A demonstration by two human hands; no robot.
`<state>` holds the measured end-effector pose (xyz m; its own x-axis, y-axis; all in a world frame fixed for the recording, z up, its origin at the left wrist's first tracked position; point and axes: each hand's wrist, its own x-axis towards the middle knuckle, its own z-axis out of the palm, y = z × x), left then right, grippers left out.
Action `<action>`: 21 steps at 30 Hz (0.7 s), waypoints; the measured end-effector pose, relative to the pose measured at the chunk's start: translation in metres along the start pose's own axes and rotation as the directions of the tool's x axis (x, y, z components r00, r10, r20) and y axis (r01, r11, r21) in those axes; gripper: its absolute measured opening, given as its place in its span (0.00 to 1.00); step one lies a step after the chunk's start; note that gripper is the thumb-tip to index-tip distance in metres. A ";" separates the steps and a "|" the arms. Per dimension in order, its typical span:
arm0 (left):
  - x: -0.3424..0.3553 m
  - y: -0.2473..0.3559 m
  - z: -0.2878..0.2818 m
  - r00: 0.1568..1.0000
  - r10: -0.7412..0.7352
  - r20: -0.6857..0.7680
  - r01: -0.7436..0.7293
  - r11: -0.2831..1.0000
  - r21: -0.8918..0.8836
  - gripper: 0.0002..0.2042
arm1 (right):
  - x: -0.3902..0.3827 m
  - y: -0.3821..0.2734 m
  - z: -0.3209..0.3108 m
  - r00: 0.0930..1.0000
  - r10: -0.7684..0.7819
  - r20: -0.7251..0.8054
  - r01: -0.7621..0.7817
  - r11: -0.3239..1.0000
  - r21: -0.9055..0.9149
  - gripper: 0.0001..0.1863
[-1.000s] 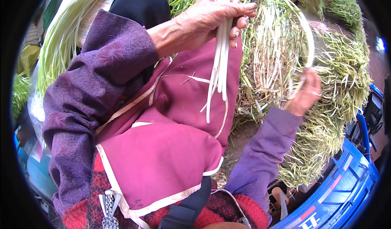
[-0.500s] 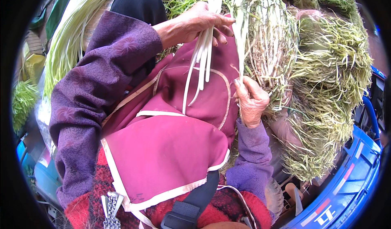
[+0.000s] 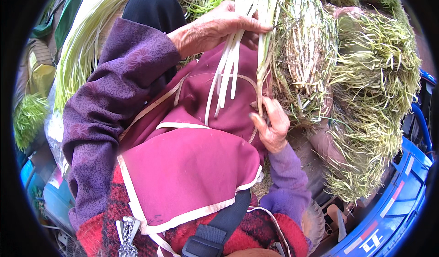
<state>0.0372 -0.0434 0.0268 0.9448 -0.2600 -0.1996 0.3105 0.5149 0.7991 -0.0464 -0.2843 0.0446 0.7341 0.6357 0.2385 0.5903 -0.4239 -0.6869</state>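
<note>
- Okay, my right hand point(image 3: 273, 127) just swung in closer, pinching a yellowish stalk point(image 3: 260, 79) low down
- my left hand point(image 3: 224, 23) still grips the white stalks point(image 3: 245, 3), so both are busy

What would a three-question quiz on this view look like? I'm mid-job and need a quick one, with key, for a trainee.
1. True or false: the right hand is higher in the picture than the left hand.

2. Choose one: the bunch of pale stalks in the left hand hangs over an apron of which colour?
A) blue
B) maroon
C) yellow

3. Fill in: the right hand pinches a single stalk near its ____ end.

Key:
1. False; the left hand is higher.
2. B, maroon.
3. Lower.
</note>
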 end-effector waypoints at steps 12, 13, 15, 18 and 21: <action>0.001 -0.007 0.006 0.992 0.100 -0.074 -0.091 0.989 0.112 0.08 | 0.103 0.021 0.006 0.944 0.307 -0.120 -0.253 0.909 0.332 0.09; 0.001 -0.007 0.004 0.991 0.107 -0.076 -0.099 0.990 0.097 0.08 | 0.107 0.023 0.012 0.921 0.382 -0.079 -0.307 0.835 0.457 0.08; 0.002 -0.007 0.000 0.981 0.133 -0.140 -0.123 0.990 0.076 0.08 | 0.111 0.026 0.017 0.870 0.454 -0.194 -0.264 0.760 0.594 0.06; 0.006 -0.002 -0.005 0.981 0.079 -0.179 -0.089 0.995 -0.048 0.08 | 0.105 0.025 0.008 0.816 0.527 -0.237 -0.097 0.529 0.843 0.08; 0.012 0.008 -0.011 0.978 0.069 -0.196 -0.086 0.993 -0.080 0.09 | 0.089 0.019 -0.016 0.849 0.456 -0.268 0.157 0.266 0.951 0.05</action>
<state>0.0519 -0.0330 0.0244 0.9662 -0.0585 -0.2512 0.2353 0.5989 0.7654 0.0355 -0.2458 0.0642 0.9821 0.1733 0.0733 -0.0464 0.6005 -0.7983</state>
